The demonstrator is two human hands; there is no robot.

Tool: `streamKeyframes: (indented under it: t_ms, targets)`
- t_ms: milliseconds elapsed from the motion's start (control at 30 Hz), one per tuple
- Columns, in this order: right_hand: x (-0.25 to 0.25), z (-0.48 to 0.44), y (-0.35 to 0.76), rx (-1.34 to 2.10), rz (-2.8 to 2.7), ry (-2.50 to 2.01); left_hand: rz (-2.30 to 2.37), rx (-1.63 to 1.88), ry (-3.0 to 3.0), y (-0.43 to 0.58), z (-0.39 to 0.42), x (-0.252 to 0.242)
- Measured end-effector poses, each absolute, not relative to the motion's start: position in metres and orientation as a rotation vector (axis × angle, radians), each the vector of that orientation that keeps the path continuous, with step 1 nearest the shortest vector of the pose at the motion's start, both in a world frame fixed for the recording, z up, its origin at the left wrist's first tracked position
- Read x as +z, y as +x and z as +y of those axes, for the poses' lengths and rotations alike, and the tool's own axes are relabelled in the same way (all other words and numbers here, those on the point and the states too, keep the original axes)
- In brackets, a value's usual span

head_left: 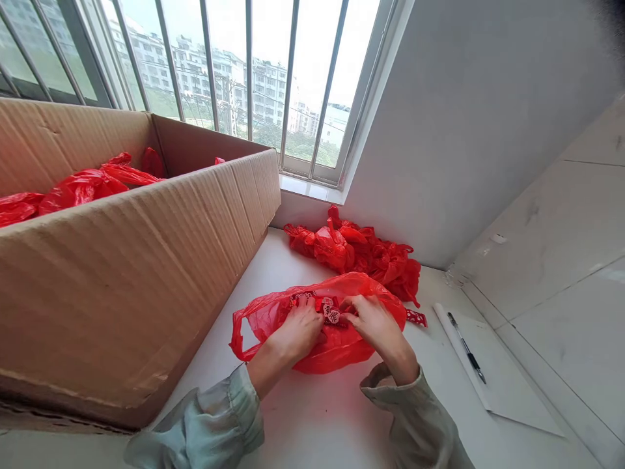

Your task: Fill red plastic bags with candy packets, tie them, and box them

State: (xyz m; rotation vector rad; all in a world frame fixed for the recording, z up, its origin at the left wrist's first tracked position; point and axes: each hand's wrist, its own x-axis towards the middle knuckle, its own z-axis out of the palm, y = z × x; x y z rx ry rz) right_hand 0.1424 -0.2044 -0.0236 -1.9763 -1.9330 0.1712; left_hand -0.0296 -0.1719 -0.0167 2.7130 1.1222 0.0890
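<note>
Red bag (342,356) lies open on the table (303,430), printed packets (331,314) inside. Left hand (303,326) and right hand (375,320) reach in, fingers curled at the packets; whether either grips cannot be told. Risk: tugging could tear the thin plastic; its slack mouth could spill packets.

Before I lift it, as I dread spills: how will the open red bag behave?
The open red bag will likely sag, its film looking thin. The handle loop may stretch, being narrow. The printed pieces inside could spill if it tips, since its mouth gapes.
</note>
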Motion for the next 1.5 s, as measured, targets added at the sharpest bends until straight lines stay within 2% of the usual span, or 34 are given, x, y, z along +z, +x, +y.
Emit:
streamKeyframes:
  t_ms: [300,533,667,833,933,1233,1500]
  targets:
    - [-0.016,-0.206,0.142,0.42,-1.863,-1.999,0.971,0.079,2.704,-0.038,-0.168,-0.018]
    - [-0.012,-0.205,0.144,0.52,-1.824,-1.892,0.873,0.384,2.525,-0.033,-0.16,-0.01]
    - [0.002,-0.2,0.142,0.645,-1.769,-1.686,1.016,0.634,2.306,-0.037,-0.15,0.003]
    - [0.009,-0.198,0.137,1.006,-1.618,-1.361,0.956,0.888,1.712,-0.038,-0.144,0.007]
    - [0.009,-0.2,0.139,1.189,-1.54,-1.238,0.839,0.853,1.557,-0.038,-0.145,0.007]
    - [0.013,-0.201,0.146,1.146,-1.467,-1.286,0.805,0.788,1.772,-0.042,-0.15,0.012]
    - [0.012,-0.202,0.145,1.265,-1.452,-1.186,0.833,0.766,1.787,-0.041,-0.151,0.014]
